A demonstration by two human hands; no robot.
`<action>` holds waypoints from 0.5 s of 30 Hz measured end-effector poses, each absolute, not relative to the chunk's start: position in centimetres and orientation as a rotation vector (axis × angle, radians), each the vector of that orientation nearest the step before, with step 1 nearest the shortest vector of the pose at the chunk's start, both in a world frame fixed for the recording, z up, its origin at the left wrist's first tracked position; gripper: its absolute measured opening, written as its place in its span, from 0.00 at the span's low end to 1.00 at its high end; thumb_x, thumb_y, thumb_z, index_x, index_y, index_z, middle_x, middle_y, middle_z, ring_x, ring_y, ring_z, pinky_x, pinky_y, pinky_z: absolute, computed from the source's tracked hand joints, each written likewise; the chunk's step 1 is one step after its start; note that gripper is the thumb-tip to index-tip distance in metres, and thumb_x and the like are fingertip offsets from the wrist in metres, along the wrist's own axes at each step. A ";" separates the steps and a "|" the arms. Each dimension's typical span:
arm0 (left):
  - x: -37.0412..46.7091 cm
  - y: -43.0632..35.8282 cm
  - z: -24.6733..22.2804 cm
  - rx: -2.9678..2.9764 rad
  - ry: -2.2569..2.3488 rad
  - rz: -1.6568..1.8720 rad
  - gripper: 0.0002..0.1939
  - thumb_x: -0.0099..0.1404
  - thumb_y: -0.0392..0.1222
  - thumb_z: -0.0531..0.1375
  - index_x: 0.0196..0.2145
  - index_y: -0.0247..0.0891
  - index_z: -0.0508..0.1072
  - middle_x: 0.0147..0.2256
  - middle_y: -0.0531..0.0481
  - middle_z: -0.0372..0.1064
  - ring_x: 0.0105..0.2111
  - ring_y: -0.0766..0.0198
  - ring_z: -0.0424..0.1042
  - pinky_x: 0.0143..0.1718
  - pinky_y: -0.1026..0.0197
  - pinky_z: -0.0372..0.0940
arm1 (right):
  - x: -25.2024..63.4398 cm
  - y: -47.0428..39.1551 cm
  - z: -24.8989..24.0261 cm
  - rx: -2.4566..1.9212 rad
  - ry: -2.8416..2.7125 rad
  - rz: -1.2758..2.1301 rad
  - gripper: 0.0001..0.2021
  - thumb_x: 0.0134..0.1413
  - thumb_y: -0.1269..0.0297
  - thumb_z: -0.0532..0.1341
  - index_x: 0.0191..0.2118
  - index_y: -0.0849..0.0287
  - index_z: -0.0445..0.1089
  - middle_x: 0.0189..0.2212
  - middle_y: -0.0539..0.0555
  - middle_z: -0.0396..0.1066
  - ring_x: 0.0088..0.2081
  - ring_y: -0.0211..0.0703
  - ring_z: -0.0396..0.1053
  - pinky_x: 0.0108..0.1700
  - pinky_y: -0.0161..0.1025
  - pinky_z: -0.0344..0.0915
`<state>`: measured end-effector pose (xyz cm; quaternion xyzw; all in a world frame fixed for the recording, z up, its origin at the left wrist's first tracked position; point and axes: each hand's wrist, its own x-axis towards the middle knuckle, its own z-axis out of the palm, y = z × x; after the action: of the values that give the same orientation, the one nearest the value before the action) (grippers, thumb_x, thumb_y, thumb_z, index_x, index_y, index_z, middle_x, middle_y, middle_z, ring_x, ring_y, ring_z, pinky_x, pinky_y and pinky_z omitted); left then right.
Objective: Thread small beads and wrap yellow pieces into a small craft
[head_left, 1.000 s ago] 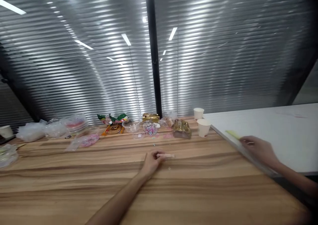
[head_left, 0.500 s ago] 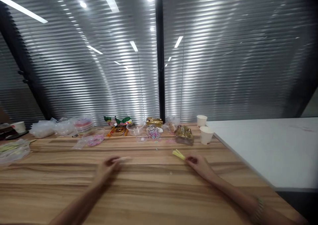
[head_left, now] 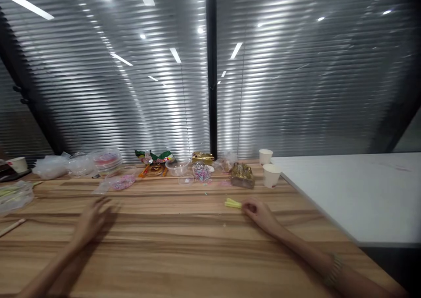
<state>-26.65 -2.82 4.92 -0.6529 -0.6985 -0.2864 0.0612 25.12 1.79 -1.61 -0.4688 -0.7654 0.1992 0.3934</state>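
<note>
Strips (head_left: 233, 203), yellow and too blurred to count, are poking from the right hand (head_left: 258, 212), its grip clamped on them above the table (head_left: 184, 254). The left hand (head_left: 90, 221) is hovering, grip apart. Two paper cups (head_left: 271, 176) are standing beyond; one clear dish (head_left: 108, 185) is holding pink pieces (head_left: 123, 182).

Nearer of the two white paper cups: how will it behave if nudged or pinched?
The nearer paper cup is probably light for its size, being thin-walled, though its contents can't be made out. It will likely tip if pushed near the rim, since it narrows toward the base. A hard pinch would probably dent the paper.
</note>
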 end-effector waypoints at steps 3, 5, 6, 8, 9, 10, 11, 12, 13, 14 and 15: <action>-17.4 -0.3 2.3 -2.480 -1.920 -0.932 0.21 0.54 0.57 0.49 0.35 0.39 0.71 0.41 0.45 0.68 0.43 0.55 0.64 0.46 0.57 0.58 | 25.1 1.7 -1.5 -1.245 -1.956 0.422 0.08 0.40 0.73 0.51 0.26 0.60 0.66 0.27 0.53 0.67 0.30 0.43 0.63 0.32 0.37 0.60; -10.7 0.9 1.1 -2.725 -1.737 -0.985 0.16 0.58 0.49 0.49 0.36 0.40 0.71 0.41 0.45 0.67 0.42 0.58 0.64 0.46 0.59 0.57 | 25.0 1.6 -1.5 -1.280 -1.963 0.361 0.09 0.38 0.75 0.50 0.26 0.60 0.65 0.26 0.52 0.66 0.31 0.43 0.63 0.34 0.38 0.60; -7.7 1.5 0.8 -2.795 -1.645 -1.027 0.15 0.58 0.46 0.50 0.37 0.40 0.71 0.41 0.44 0.67 0.42 0.58 0.64 0.45 0.59 0.57 | 25.0 1.5 -1.5 -1.284 -1.965 0.335 0.10 0.38 0.76 0.50 0.27 0.60 0.65 0.27 0.53 0.66 0.32 0.43 0.63 0.35 0.38 0.60; -3.0 3.0 0.3 -2.794 -1.566 -1.113 0.14 0.58 0.44 0.50 0.38 0.39 0.70 0.40 0.43 0.66 0.41 0.59 0.64 0.44 0.59 0.57 | 25.0 1.3 -1.5 -1.267 -1.980 0.292 0.12 0.39 0.76 0.51 0.32 0.60 0.65 0.31 0.54 0.66 0.36 0.45 0.62 0.39 0.40 0.59; -1.5 3.8 0.1 -2.727 -1.592 -1.147 0.14 0.58 0.43 0.51 0.39 0.37 0.69 0.40 0.43 0.65 0.40 0.59 0.64 0.44 0.58 0.57 | 24.9 1.2 -1.5 -1.249 -1.996 0.274 0.13 0.41 0.75 0.51 0.35 0.60 0.65 0.34 0.55 0.66 0.39 0.46 0.62 0.42 0.42 0.58; -0.4 4.7 -0.1 -2.644 -1.632 -1.177 0.14 0.56 0.43 0.52 0.38 0.35 0.69 0.38 0.42 0.65 0.39 0.58 0.64 0.43 0.57 0.58 | 24.9 1.1 -1.5 -1.229 -2.017 0.257 0.13 0.43 0.73 0.52 0.39 0.60 0.65 0.37 0.56 0.66 0.41 0.46 0.60 0.44 0.43 0.57; 0.2 5.6 -0.3 -2.576 -1.666 -1.195 0.13 0.55 0.42 0.53 0.37 0.34 0.69 0.37 0.42 0.65 0.38 0.58 0.64 0.41 0.57 0.58 | 24.9 1.1 -1.5 -1.207 -2.045 0.239 0.14 0.46 0.71 0.53 0.42 0.60 0.64 0.39 0.57 0.65 0.43 0.47 0.59 0.46 0.44 0.56; 0.5 6.4 -0.5 -2.531 -1.690 -1.202 0.12 0.55 0.42 0.54 0.34 0.33 0.69 0.35 0.42 0.65 0.37 0.58 0.64 0.40 0.57 0.58 | 24.8 1.0 -1.5 -1.189 -2.075 0.220 0.14 0.48 0.69 0.53 0.44 0.59 0.63 0.41 0.57 0.64 0.44 0.48 0.58 0.46 0.44 0.56; 0.6 7.1 -0.7 -2.509 -1.703 -1.208 0.10 0.55 0.42 0.54 0.31 0.33 0.69 0.33 0.43 0.65 0.36 0.58 0.64 0.39 0.57 0.58 | 24.7 1.0 -1.5 -1.174 -2.107 0.200 0.14 0.50 0.67 0.54 0.45 0.58 0.63 0.41 0.57 0.64 0.45 0.48 0.58 0.46 0.45 0.56; 0.5 7.5 -0.8 -2.509 -1.705 -1.220 0.08 0.54 0.41 0.54 0.28 0.33 0.69 0.31 0.44 0.65 0.34 0.59 0.64 0.38 0.58 0.58 | 24.7 1.0 -1.6 -1.164 -2.138 0.180 0.14 0.50 0.67 0.54 0.45 0.58 0.63 0.40 0.57 0.64 0.44 0.48 0.58 0.46 0.44 0.56; 0.3 7.7 -0.8 -2.524 -1.704 -1.239 0.08 0.54 0.41 0.54 0.26 0.34 0.69 0.29 0.45 0.65 0.33 0.60 0.64 0.37 0.59 0.58 | 24.6 1.1 -1.6 -1.161 -2.168 0.158 0.13 0.51 0.67 0.53 0.44 0.57 0.63 0.39 0.57 0.64 0.42 0.48 0.59 0.44 0.44 0.57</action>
<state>0.33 7.66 -0.80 -0.7656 -0.5169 -0.3760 -0.0729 24.57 1.06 -1.60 -0.4442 -0.8297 0.0605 0.3325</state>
